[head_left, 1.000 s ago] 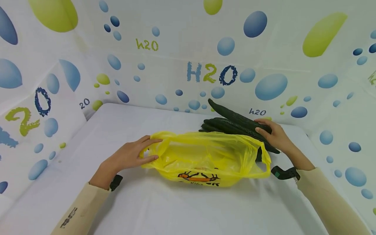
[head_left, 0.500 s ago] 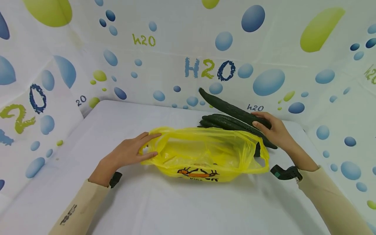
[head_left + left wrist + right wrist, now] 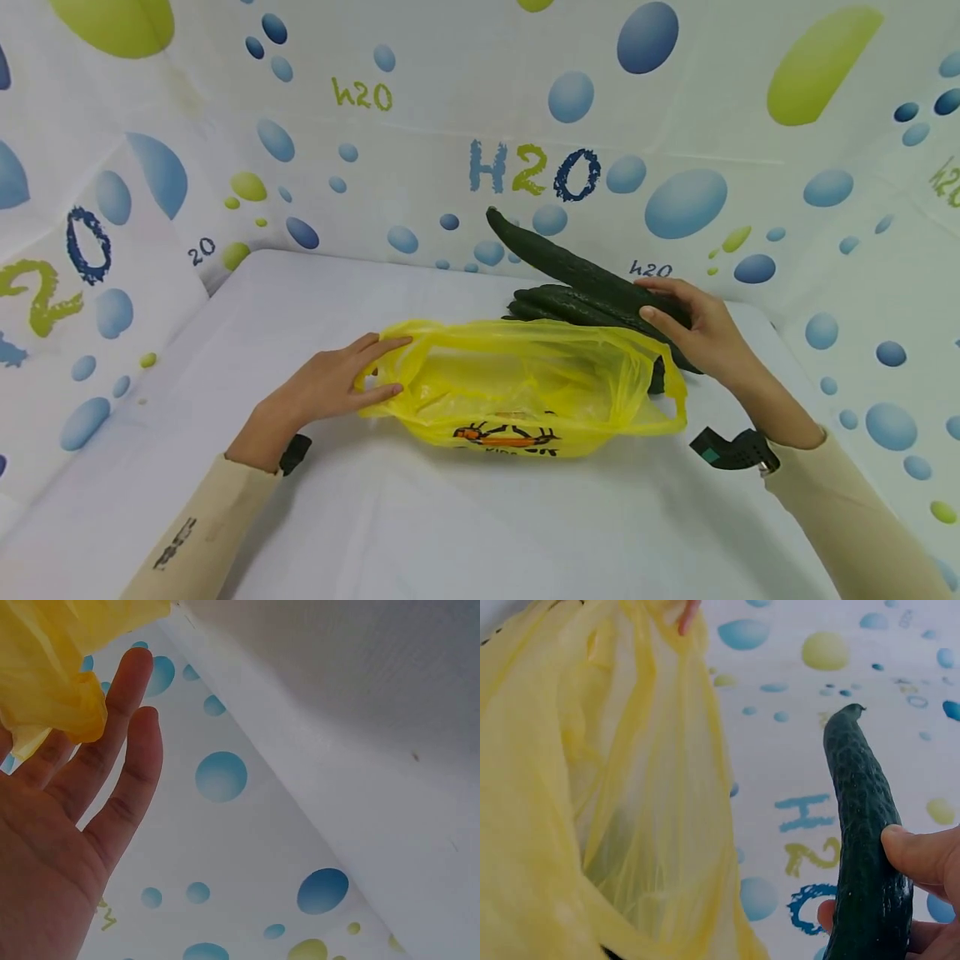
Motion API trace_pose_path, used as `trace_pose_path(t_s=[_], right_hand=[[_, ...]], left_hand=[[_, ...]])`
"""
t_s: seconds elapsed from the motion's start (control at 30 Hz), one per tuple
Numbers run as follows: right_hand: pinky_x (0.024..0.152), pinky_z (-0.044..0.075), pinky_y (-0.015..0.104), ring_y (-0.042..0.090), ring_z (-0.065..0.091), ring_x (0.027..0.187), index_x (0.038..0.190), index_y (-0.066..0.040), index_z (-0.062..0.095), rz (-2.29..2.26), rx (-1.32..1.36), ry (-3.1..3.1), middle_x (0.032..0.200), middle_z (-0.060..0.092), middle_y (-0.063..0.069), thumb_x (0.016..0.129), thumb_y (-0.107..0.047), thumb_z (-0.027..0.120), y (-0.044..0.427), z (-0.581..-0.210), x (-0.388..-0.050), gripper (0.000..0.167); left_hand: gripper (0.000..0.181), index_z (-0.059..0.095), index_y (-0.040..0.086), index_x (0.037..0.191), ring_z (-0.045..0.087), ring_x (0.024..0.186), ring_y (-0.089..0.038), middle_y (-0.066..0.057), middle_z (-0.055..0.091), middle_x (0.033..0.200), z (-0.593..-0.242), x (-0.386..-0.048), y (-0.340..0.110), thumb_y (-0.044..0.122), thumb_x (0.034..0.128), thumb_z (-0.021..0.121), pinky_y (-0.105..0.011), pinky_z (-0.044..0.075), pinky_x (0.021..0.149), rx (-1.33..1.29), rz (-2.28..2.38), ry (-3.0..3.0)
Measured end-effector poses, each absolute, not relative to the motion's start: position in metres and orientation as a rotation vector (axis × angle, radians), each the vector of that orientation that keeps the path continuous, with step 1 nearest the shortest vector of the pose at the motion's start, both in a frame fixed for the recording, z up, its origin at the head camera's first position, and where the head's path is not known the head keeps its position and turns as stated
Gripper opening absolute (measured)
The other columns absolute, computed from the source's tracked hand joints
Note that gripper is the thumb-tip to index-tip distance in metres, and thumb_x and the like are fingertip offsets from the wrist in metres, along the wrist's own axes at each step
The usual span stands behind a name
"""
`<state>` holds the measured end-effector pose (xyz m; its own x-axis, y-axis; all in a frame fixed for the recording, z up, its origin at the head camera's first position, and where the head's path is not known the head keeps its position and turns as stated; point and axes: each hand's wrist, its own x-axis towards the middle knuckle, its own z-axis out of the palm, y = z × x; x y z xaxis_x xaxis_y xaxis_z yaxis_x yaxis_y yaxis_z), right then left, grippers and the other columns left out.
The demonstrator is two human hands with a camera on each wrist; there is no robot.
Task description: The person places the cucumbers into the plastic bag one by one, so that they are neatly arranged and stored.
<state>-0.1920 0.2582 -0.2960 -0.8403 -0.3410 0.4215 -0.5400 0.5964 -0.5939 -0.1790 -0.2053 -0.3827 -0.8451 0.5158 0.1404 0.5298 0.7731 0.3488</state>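
Note:
A yellow plastic bag (image 3: 517,375) lies on the white table with its mouth spread wide. My left hand (image 3: 330,385) is at the bag's left end, thumb and fingers apart and touching the plastic. In the left wrist view that hand's fingers (image 3: 124,791) are nearly straight beside the yellow bag (image 3: 45,667). My right hand (image 3: 693,333) grips one end of a long dark green cucumber (image 3: 558,262), its far end raised to the left. The right wrist view shows the thumb and fingers pinching this cucumber (image 3: 866,825). More cucumbers (image 3: 551,302) lie behind the bag, partly hidden.
The white table (image 3: 450,525) reaches back to a white backdrop (image 3: 420,167) printed with blue and green drops. The bag's right handle loop (image 3: 678,404) sticks out towards the right wrist. A black wrist strap (image 3: 731,450) sits below the right hand.
The gripped cucumber has risen off the others, its far tip moving up and left. The left hand stays at the bag. The head view has shifted slightly.

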Motion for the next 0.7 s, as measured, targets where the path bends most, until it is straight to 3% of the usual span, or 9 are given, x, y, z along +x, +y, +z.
trace_pose_path(t_s=[0.07, 0.3, 0.47, 0.7], right_hand=[[0.081, 0.042, 0.004, -0.013, 0.051, 0.102, 0.135, -0.001, 0.054, 1.106, 0.748, -2.541, 0.127, 0.058, 0.023, 0.095, -0.002, 0.059, 0.255, -0.296, -0.19, 0.041], [0.081, 0.046, 0.007, -0.007, 0.057, 0.092, 0.133, 0.0, 0.055, 1.16, 0.799, -2.516, 0.118, 0.062, 0.022, 0.094, 0.0, 0.059, 0.243, -0.297, -0.184, 0.039], [0.083, 0.046, 0.009, -0.005, 0.058, 0.094, 0.133, 0.001, 0.055, 1.17, 0.829, -2.5, 0.119, 0.062, 0.019, 0.094, 0.0, 0.06, 0.235, -0.293, -0.179, 0.039], [0.083, 0.048, 0.011, 0.0, 0.059, 0.093, 0.13, 0.003, 0.056, 1.228, 0.893, -2.448, 0.118, 0.059, -0.018, 0.092, 0.006, 0.059, 0.227, -0.291, -0.172, 0.039]], left_hand=[[0.067, 0.039, 0.025, 0.15, 0.065, 0.073, -0.022, -0.02, 0.045, 0.144, -0.383, -0.179, -0.205, 0.05, 0.0919, 0.06, -0.053, 0.051, 0.084, -0.861, -0.599, -2.928], [0.067, 0.039, 0.025, 0.15, 0.065, 0.076, -0.022, -0.02, 0.045, 0.145, -0.386, -0.181, -0.204, 0.052, 0.0917, 0.06, -0.052, 0.051, 0.083, -0.871, -0.588, -2.93], [0.067, 0.039, 0.025, 0.149, 0.066, 0.076, -0.025, -0.021, 0.045, 0.144, -0.386, -0.18, -0.202, 0.051, 0.0915, 0.06, -0.052, 0.052, 0.083, -0.877, -0.574, -2.929], [0.067, 0.039, 0.025, 0.149, 0.067, 0.084, -0.03, -0.021, 0.045, 0.145, -0.384, -0.178, -0.202, 0.051, 0.0914, 0.06, -0.053, 0.051, 0.085, -0.871, -0.565, -2.936]])
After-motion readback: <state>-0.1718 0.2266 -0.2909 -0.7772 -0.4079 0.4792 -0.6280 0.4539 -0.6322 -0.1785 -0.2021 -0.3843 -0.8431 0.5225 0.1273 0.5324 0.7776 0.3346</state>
